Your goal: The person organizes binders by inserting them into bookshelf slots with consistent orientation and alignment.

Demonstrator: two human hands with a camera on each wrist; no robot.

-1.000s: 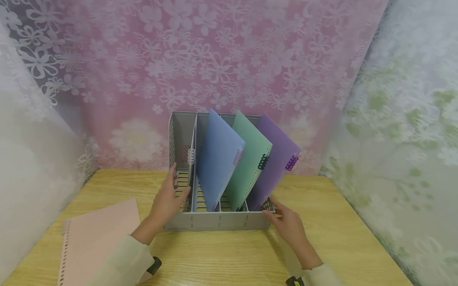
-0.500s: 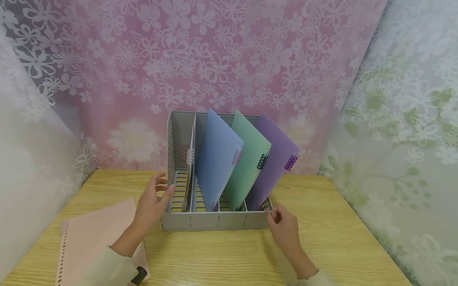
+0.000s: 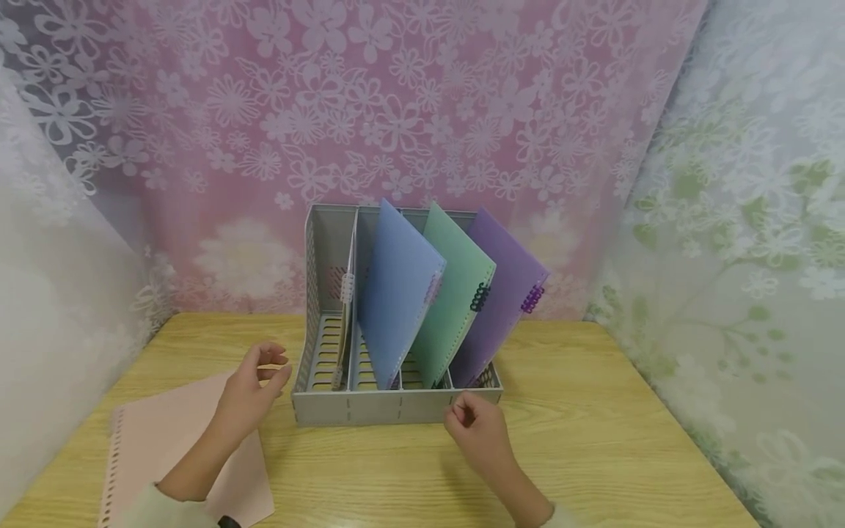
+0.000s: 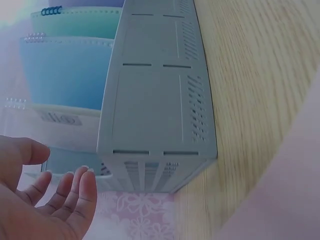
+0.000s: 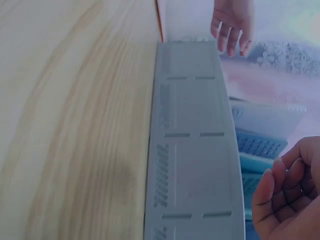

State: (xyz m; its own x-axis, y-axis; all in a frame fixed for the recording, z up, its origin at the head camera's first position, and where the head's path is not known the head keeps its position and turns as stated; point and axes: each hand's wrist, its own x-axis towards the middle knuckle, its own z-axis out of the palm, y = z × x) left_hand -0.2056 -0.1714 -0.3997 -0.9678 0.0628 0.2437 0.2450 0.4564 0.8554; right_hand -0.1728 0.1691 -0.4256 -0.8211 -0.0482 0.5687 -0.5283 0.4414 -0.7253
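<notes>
A grey file rack [image 3: 374,409] with upright dividers stands on the table. A blue binder notebook [image 3: 400,293], a green one [image 3: 455,293] and a purple one [image 3: 505,293] lean in separate compartments. A whitish notebook with clear rings [image 3: 346,289] stands at the left divider. My left hand [image 3: 248,392] hovers left of the rack, apart from it, fingers loosely bent and holding nothing. In front of the rack's right part is my right hand [image 3: 483,434], its fingers loosely curled with nothing in them. Whether it touches the rack I cannot tell.
A pink notebook [image 3: 178,440] with a row of holes along its left edge lies flat on the wooden table [image 3: 594,433], partly under my left arm. Behind the rack hangs a pink floral curtain [image 3: 409,110]. Pale curtains flank both sides.
My left hand has moved from inside the rack's left compartment out to the left. My right hand has let go of the rack's right front corner and moved left along its front.
</notes>
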